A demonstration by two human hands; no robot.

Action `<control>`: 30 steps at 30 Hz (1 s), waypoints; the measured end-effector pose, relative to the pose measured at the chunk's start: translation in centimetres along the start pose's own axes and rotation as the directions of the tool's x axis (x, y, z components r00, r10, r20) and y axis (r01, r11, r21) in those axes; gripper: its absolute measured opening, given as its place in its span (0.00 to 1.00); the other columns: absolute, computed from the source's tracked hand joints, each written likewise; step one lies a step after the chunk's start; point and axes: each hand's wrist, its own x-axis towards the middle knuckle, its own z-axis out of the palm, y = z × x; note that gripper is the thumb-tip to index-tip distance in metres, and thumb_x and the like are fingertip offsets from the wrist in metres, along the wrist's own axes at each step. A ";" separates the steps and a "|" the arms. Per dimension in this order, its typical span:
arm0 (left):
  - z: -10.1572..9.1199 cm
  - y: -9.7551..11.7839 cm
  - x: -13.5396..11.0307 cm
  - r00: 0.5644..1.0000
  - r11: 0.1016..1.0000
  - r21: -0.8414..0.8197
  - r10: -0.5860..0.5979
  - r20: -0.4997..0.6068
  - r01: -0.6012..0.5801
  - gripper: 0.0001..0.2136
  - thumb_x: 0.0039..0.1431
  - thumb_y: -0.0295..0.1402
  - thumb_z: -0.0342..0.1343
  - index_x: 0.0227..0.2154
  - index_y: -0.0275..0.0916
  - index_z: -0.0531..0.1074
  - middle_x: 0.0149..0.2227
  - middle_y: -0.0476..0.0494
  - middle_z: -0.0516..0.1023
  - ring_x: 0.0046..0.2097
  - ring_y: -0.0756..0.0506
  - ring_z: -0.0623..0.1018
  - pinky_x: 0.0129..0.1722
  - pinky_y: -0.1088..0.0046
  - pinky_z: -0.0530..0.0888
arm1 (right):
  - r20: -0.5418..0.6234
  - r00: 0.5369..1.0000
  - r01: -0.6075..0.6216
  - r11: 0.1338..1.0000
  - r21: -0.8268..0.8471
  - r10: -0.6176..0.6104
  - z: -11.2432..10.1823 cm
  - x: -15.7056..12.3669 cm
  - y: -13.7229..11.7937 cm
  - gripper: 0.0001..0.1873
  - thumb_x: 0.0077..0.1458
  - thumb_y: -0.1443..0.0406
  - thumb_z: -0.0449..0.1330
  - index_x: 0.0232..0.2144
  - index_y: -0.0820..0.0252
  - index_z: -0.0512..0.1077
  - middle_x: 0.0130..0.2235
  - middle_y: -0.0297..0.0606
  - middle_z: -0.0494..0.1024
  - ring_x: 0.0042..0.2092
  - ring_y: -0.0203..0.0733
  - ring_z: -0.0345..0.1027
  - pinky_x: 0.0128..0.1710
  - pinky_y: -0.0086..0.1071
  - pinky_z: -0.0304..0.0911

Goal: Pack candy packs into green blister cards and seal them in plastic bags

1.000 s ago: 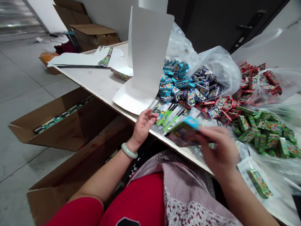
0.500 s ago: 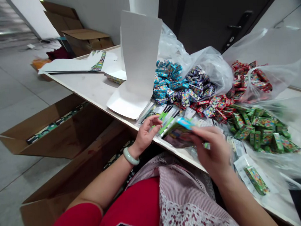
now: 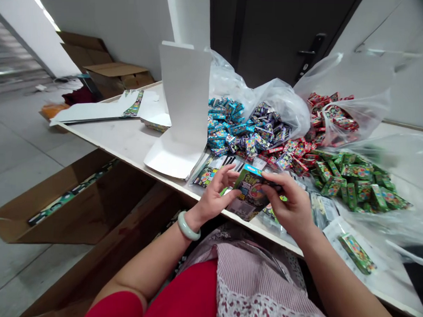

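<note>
Right hand (image 3: pixel 295 210) had its grip clamped on a dark printed pack (image 3: pixel 247 194), thumb and fingers pinching the right side near the top, light-blue end up. Left hand (image 3: pixel 215 193), bangle (image 3: pixel 189 226) on the wrist, had its grip part open: fingers curled, thumb well apart from them, both right at the pack's left edge. Couldn't tell from where I stood whether they were bearing on it. Pack was between the two hands, tilted, held above the front edge of the tabletop (image 3: pixel 111 135), over flat printed packaging (image 3: pixel 208 173). Versus half a second earlier: pack and right hand were a blur then, with a gap between pack and left hand; now that gap had closed and the printed face read sharp. Right pinch same as before. Piles behind looked unchanged: blue packets (image 3: pixel 226 124), purple packets (image 3: pixel 268 126), red packets (image 3: pixel 298 150), green packets (image 3: pixel 363 180). Folded white card (image 3: pixel 183 111) was standing left of them, same spot. Single green packet (image 3: pixel 357 253) lay near the right forearm, also unmoved.
</note>
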 end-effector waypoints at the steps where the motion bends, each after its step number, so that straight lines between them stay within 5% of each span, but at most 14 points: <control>1: 0.0 0.1 0.1 1.000 1.000 -0.020 0.003 -0.019 -0.004 0.25 0.59 0.30 0.59 0.58 0.47 0.60 0.50 0.43 0.73 0.51 0.45 0.74 0.53 0.67 0.71 | -0.002 1.000 0.014 1.000 0.001 -0.014 -0.5 0.1 -0.3 0.16 0.58 0.69 0.58 0.49 0.50 0.70 0.40 0.37 0.77 0.39 0.39 0.72 0.34 0.32 0.68; 5: -1.6 -0.2 -0.1 0.976 0.997 -0.076 0.002 -0.216 -0.019 0.18 0.61 0.32 0.57 0.54 0.45 0.63 0.44 0.45 0.75 0.44 0.48 0.78 0.49 0.67 0.74 | -0.157 0.984 0.086 0.996 0.028 -0.080 -1.1 -0.5 -1.1 0.21 0.56 0.72 0.60 0.49 0.48 0.70 0.39 0.37 0.77 0.39 0.41 0.71 0.35 0.34 0.68; 8: -2.8 -0.7 -0.7 0.948 0.999 -0.035 -0.018 -0.319 0.007 0.17 0.61 0.32 0.58 0.52 0.43 0.65 0.41 0.46 0.76 0.41 0.49 0.78 0.46 0.68 0.74 | -0.067 0.995 0.078 0.997 0.010 -0.077 0.2 -1.5 -0.8 0.20 0.57 0.72 0.59 0.49 0.48 0.70 0.36 0.37 0.76 0.36 0.41 0.71 0.33 0.35 0.68; 12: -2.9 -0.8 -1.2 0.950 0.998 0.004 -0.054 -0.306 0.058 0.17 0.60 0.33 0.58 0.51 0.42 0.65 0.40 0.45 0.76 0.40 0.49 0.78 0.46 0.68 0.74 | 0.117 0.992 -0.036 0.998 -0.047 0.041 2.3 -2.3 0.7 0.16 0.59 0.69 0.56 0.49 0.49 0.72 0.35 0.37 0.76 0.35 0.41 0.71 0.31 0.33 0.67; 16: -2.3 -1.0 -0.6 0.972 0.997 -0.032 -0.072 -0.222 0.067 0.16 0.59 0.33 0.59 0.50 0.41 0.67 0.41 0.45 0.75 0.43 0.48 0.77 0.49 0.67 0.73 | -0.004 0.974 -0.227 0.971 0.075 0.228 1.4 -2.0 3.2 0.14 0.56 0.65 0.61 0.46 0.50 0.74 0.38 0.36 0.77 0.35 0.38 0.71 0.32 0.31 0.67; 19: -2.4 -1.4 -0.5 0.965 0.988 -0.087 -0.141 -0.219 0.125 0.16 0.58 0.35 0.60 0.48 0.40 0.68 0.41 0.45 0.75 0.42 0.48 0.77 0.46 0.68 0.74 | -0.235 0.847 -0.387 0.857 0.342 0.476 -0.9 -1.6 5.4 0.15 0.52 0.61 0.65 0.44 0.51 0.74 0.36 0.33 0.77 0.32 0.35 0.70 0.26 0.27 0.65; 21: -2.2 -1.4 -1.0 0.954 0.965 -0.118 -0.252 -0.161 0.234 0.14 0.59 0.36 0.59 0.46 0.38 0.69 0.40 0.44 0.75 0.40 0.48 0.77 0.43 0.70 0.74 | -0.262 0.733 -0.420 0.721 0.552 0.628 -2.4 -1.5 6.7 0.19 0.49 0.60 0.67 0.44 0.51 0.74 0.33 0.30 0.78 0.28 0.33 0.69 0.20 0.23 0.62; 25: 0.2 -0.6 -2.3 0.942 0.928 -0.164 -0.331 0.057 0.336 0.15 0.57 0.33 0.61 0.47 0.39 0.70 0.42 0.43 0.75 0.43 0.47 0.77 0.45 0.70 0.73 | -0.107 0.550 -0.455 0.405 0.793 0.828 -3.6 -2.4 8.1 0.21 0.41 0.63 0.71 0.41 0.53 0.74 0.30 0.26 0.79 0.23 0.29 0.68 0.17 0.20 0.61; 30: 4.4 1.1 -1.5 0.988 0.949 -0.277 -0.154 0.005 0.149 0.20 0.57 0.30 0.62 0.52 0.47 0.68 0.37 0.49 0.74 0.39 0.51 0.75 0.42 0.74 0.75 | 0.069 0.380 -0.450 0.119 0.885 0.922 -2.0 -4.0 8.3 0.17 0.41 0.67 0.71 0.36 0.54 0.73 0.30 0.25 0.81 0.26 0.31 0.74 0.25 0.22 0.72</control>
